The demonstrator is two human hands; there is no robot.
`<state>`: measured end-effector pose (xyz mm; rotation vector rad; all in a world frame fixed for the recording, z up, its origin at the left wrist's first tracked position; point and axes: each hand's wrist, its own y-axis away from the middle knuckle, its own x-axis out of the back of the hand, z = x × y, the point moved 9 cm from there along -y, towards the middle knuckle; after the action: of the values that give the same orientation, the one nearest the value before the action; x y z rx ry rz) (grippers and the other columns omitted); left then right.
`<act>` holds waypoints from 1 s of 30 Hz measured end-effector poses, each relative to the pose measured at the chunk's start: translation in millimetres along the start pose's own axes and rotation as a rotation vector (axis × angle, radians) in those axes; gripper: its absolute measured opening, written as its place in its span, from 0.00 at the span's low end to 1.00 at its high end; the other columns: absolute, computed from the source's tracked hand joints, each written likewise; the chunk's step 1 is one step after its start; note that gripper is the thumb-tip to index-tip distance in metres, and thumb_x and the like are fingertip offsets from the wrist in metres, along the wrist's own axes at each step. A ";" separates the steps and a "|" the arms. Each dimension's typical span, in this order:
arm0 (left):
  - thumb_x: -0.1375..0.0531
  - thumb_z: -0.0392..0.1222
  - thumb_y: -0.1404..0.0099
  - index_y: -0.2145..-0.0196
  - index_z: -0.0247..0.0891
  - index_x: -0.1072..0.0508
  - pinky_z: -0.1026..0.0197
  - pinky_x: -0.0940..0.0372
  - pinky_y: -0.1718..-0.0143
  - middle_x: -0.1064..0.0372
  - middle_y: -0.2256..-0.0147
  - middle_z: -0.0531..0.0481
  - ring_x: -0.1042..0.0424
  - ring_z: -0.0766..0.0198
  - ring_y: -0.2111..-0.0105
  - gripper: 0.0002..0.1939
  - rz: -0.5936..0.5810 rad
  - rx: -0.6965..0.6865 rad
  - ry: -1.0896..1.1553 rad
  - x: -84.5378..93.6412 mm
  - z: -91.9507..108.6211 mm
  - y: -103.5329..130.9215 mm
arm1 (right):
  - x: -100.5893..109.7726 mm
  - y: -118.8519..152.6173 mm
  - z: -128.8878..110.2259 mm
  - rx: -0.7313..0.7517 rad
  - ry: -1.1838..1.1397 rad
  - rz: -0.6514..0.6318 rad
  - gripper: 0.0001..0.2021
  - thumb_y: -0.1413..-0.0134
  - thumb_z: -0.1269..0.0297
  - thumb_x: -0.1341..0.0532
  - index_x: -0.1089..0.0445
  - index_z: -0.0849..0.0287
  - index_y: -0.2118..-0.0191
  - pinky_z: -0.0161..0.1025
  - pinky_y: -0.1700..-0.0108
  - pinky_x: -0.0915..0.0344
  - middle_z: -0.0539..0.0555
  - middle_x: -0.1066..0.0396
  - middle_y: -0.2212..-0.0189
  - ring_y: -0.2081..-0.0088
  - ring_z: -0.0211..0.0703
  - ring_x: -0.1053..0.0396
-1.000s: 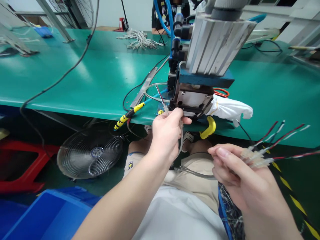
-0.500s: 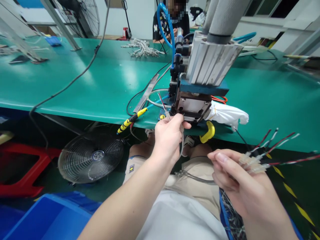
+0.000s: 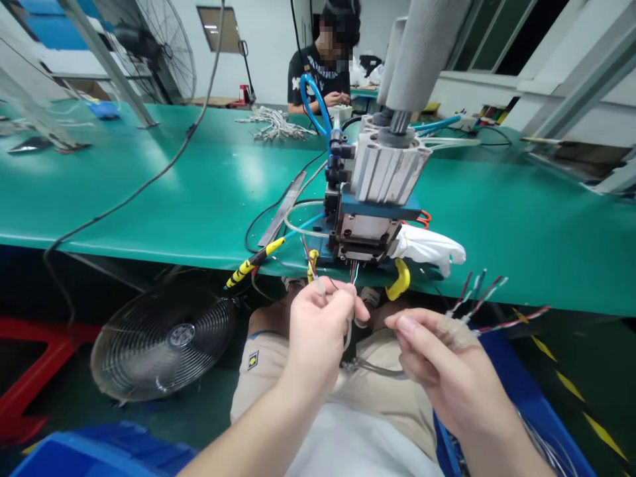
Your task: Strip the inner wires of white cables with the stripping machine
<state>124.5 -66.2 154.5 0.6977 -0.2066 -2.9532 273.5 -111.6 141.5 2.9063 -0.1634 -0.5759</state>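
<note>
My left hand [image 3: 320, 324] pinches a grey cable [image 3: 347, 336] in front of the press machine [image 3: 372, 225]. Thin red, white and black wire ends [image 3: 354, 270] run from the fingertips up to the lower edge of the press. A second cable's wire ends [image 3: 307, 252] stick up on the left side of this hand. My right hand [image 3: 442, 371], to the right and lower, is closed around a bundle of cables [image 3: 457, 326]. Their stripped ends, with red, white and dark wires, fan out past its back. Its thumb and forefinger are pressed together.
Below are a round floor fan [image 3: 169, 338] and blue bins [image 3: 99, 457]. The green table [image 3: 199, 192] carries a metal ruler [image 3: 283, 209], a white bag [image 3: 430, 246] and a cable pile [image 3: 278, 124]. Opposite sits a person [image 3: 325, 66]. Yellow handles [image 3: 398, 281] flank the press.
The camera view has shifted, showing more of the room behind. My left hand sits slightly farther from the press, and wire ends now show between them. Both hands keep their cables.
</note>
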 end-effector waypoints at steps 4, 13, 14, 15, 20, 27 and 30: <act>0.39 0.34 0.43 0.78 0.35 0.32 0.73 0.57 0.85 0.30 0.84 0.55 0.51 0.78 0.87 0.08 -0.021 0.017 -0.051 2.1 -0.8 12.2 | -8.8 -7.0 1.3 0.000 0.024 0.002 0.13 0.56 0.56 0.25 0.20 0.61 0.69 0.28 0.83 0.62 0.42 0.46 0.87 0.84 0.26 0.58; 0.38 0.36 0.41 0.77 0.37 0.32 0.73 0.46 0.82 0.30 0.85 0.56 0.39 0.74 0.85 0.09 -0.107 0.036 -0.105 2.6 -7.8 23.9 | -26.3 -8.6 6.6 -0.013 0.058 -0.048 0.14 0.55 0.56 0.27 0.20 0.62 0.67 0.31 0.81 0.61 0.47 0.36 0.86 0.84 0.28 0.54; 0.38 0.37 0.41 0.77 0.37 0.32 0.73 0.43 0.80 0.30 0.85 0.55 0.37 0.73 0.84 0.09 -0.128 0.041 -0.099 1.2 -8.5 25.3 | -28.8 -7.9 5.8 -0.014 0.052 -0.063 0.13 0.54 0.56 0.27 0.20 0.62 0.67 0.31 0.81 0.61 0.48 0.34 0.86 0.84 0.28 0.53; 0.37 0.37 0.40 0.77 0.37 0.32 0.73 0.41 0.79 0.29 0.84 0.54 0.35 0.72 0.83 0.09 -0.150 0.045 -0.093 -0.3 -9.0 26.7 | -30.8 -7.3 5.1 -0.017 0.046 -0.074 0.13 0.54 0.56 0.27 0.20 0.62 0.68 0.31 0.80 0.60 0.49 0.33 0.85 0.83 0.29 0.52; 0.37 0.35 0.40 0.78 0.36 0.30 0.72 0.37 0.76 0.29 0.83 0.54 0.33 0.71 0.81 0.10 -0.189 0.059 -0.070 -3.3 -9.3 30.3 | -33.9 -5.4 4.2 -0.039 0.021 -0.088 0.11 0.54 0.58 0.27 0.20 0.60 0.69 0.32 0.79 0.58 0.49 0.32 0.85 0.83 0.30 0.49; 0.35 0.37 0.40 0.78 0.35 0.31 0.71 0.37 0.76 0.28 0.82 0.52 0.33 0.70 0.81 0.11 -0.217 0.095 -0.080 -7.6 -9.8 32.4 | -36.0 -5.1 -0.1 -0.026 0.044 -0.104 0.14 0.51 0.57 0.28 0.25 0.62 0.76 0.31 0.80 0.58 0.48 0.34 0.87 0.84 0.29 0.49; 0.33 0.39 0.42 0.74 0.33 0.29 0.72 0.42 0.78 0.27 0.80 0.50 0.36 0.71 0.81 0.09 -0.245 0.111 -0.047 -6.6 -11.8 33.6 | -32.1 -5.2 -2.5 0.002 0.039 -0.079 0.13 0.52 0.58 0.27 0.25 0.61 0.76 0.30 0.80 0.55 0.48 0.34 0.86 0.83 0.29 0.48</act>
<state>137.9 -99.8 152.1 0.7149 -0.3114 -3.2150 245.3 -101.7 154.6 2.9351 -0.0445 -0.5307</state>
